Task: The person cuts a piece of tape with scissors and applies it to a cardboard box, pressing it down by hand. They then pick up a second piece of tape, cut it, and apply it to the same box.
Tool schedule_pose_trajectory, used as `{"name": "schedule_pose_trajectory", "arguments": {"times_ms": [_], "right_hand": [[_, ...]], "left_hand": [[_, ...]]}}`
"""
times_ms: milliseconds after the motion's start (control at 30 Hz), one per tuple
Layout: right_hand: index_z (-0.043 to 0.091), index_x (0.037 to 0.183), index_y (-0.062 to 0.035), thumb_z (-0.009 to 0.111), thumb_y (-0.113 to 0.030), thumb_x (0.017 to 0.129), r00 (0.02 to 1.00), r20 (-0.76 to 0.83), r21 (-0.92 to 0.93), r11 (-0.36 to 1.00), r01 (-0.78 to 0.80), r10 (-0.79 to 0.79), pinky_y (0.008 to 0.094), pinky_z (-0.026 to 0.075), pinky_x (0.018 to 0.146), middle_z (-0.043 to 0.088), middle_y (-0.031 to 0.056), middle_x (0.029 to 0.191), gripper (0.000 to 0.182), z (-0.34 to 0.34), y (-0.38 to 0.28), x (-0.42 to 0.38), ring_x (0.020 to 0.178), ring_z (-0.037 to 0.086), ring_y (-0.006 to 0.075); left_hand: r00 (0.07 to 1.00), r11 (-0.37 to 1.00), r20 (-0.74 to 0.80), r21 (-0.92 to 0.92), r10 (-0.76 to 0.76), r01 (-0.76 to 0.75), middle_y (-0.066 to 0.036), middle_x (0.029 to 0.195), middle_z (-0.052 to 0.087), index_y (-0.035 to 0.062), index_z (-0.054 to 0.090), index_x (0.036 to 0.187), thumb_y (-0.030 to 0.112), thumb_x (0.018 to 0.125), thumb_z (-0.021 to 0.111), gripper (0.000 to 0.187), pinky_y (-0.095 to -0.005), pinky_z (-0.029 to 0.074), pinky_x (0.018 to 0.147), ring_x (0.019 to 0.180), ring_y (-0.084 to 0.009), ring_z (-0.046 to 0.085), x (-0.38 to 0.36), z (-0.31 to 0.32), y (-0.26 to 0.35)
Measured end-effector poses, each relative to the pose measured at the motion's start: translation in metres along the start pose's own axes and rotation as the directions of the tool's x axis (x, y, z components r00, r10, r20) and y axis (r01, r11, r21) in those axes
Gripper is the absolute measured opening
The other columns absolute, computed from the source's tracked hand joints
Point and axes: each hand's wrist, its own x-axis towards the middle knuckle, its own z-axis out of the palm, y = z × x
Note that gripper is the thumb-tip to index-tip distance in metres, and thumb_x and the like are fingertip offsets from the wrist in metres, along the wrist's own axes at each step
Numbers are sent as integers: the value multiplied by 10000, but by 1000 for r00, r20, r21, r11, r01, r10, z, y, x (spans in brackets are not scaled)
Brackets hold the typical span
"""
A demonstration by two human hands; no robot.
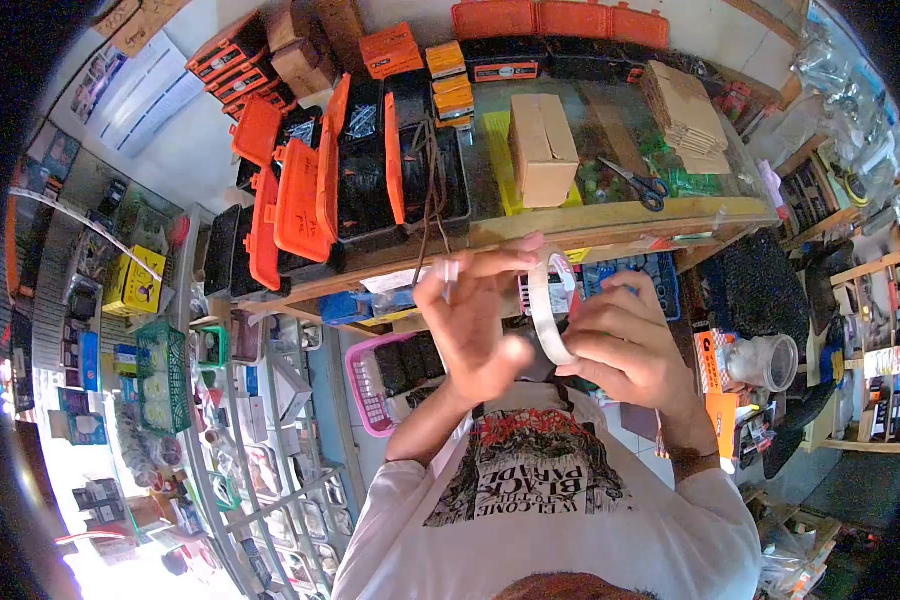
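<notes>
A narrow roll of clear tape is held upright on its edge in front of my chest. My right hand grips it from the side, fingers curled round the roll's right edge. My left hand is on the other side, thumb and fingers spread apart and slightly blurred, with a fingertip right by the roll's upper rim. Just beyond both hands is the wooden edge of a glass-topped counter. On it stand a closed cardboard box and a pair of dark-handled scissors.
Black toolboxes with orange lids crowd the counter's left part. Flattened brown cartons are stacked at the right. Below the counter sits a pink basket. A clear plastic jar is near my right arm, and shelves of goods line both sides.
</notes>
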Motion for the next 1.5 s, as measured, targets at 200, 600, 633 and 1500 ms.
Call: {"name": "schedule_pose_trajectory", "arguments": {"times_ms": [200,600,633,1500], "right_hand": [[750,1059,-175,848,-191,728,999,44,-111,994,10,-5,475,417,992,677,-50,962,346,-2,-2,-4,956,652,181],[761,1099,-156,846,-213,755,1000,18,-223,975,18,-14,443,406,880,643,-51,936,359,1,-4,-6,853,606,173],[760,1093,-149,850,-219,757,1000,0,-228,974,9,-10,433,402,845,640,-47,930,355,2,-5,-5,835,600,175],[780,1046,-116,805,-164,806,949,-114,-415,853,-316,295,433,416,775,655,21,879,246,12,71,-23,919,602,262]], "left_hand": [[933,938,-102,-3,-344,346,-174,1068,691,85,277,1440,-71,897,715,715,-486,470,1057,1141,-309,653,17,-10,29],[949,968,-311,223,-45,119,-141,968,681,148,254,1247,-105,906,696,613,-563,398,1136,972,-219,679,5,2,7],[939,970,-345,228,-3,87,-144,971,680,155,252,1230,-106,907,692,605,-575,390,1141,970,-223,679,5,4,3],[763,940,-622,127,-174,318,-133,1069,622,130,285,1117,-3,1011,606,364,-234,492,554,813,-121,611,-32,47,-116]]}}
